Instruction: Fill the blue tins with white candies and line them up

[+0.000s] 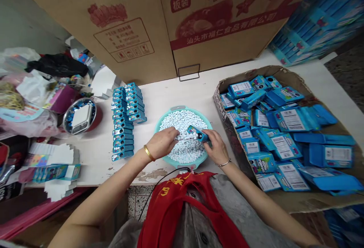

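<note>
I am watching through the head camera, looking down at two bare forearms reaching over a white desk [167, 96]. The left hand [162, 143], with a gold bangle [149, 152] on its wrist, has its fingers pressed together and pushed into a heap of small pale blue candies [184, 121]; I cannot tell whether it is gripping any. The candies fill a round teal basin [178, 108] at the middle of the desk, directly in front of the person. The right hand [216, 146], wearing a thin bracelet [224, 163], pinches a blue candy pack [198, 133] between thumb and fingers, tilted just above the candies and touching the left hand's fingers.

Left of the basin, two neat columns of blue packs [123, 132] lie on the desk. To the right, a low cardboard tray [244, 76] holds a jumbled pile of flat blue packs [284, 142]. Further left, a metal bowl [68, 117] holds a white boxy device [81, 118]. Large printed cartons [127, 43] stand along the desk's far edge.
</note>
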